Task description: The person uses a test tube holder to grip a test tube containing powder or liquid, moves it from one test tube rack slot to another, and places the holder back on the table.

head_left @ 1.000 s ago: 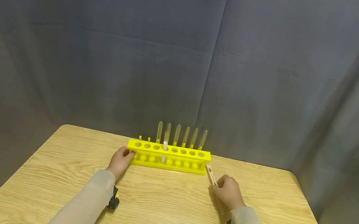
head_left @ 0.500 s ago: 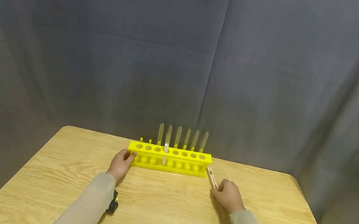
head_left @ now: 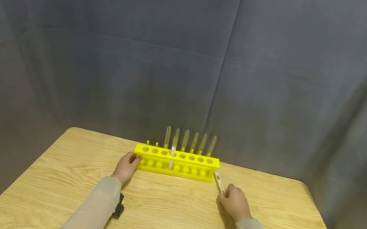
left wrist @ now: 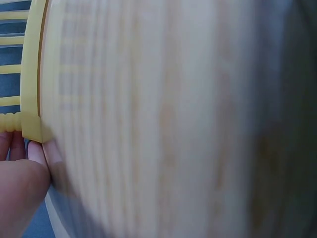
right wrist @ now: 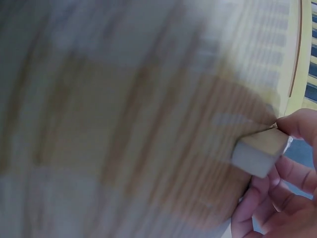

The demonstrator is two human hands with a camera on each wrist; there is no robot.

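My left hand [head_left: 127, 166] grips the left end of a yellow test tube rack [head_left: 159, 157]; in the left wrist view the thumb [left wrist: 25, 183] lies at the rack's corner. One test tube [head_left: 173, 151], part filled with something white, stands upright in a hole near the rack's middle. Several clear test tubes [head_left: 185, 140] stand over the pegs along the back. At the rack's right end, my right hand [head_left: 236, 202] pinches a wooden test tube clamp [head_left: 219, 182] by its shaft, tip pointing at the rack. The clamp's squared rear end [right wrist: 257, 151] shows in the right wrist view.
Rack and hands are on a light wood-grain table [head_left: 169, 211] with rounded far corners. Two bare yellow pegs [head_left: 157, 144] rise at the back left of the rack. A grey curtain [head_left: 141, 64] hangs behind and on both sides.
Everything sits slightly further right in the head view, as the camera has turned a little. Both hands keep their holds, and rack and clamp keep about the same places relative to each other.
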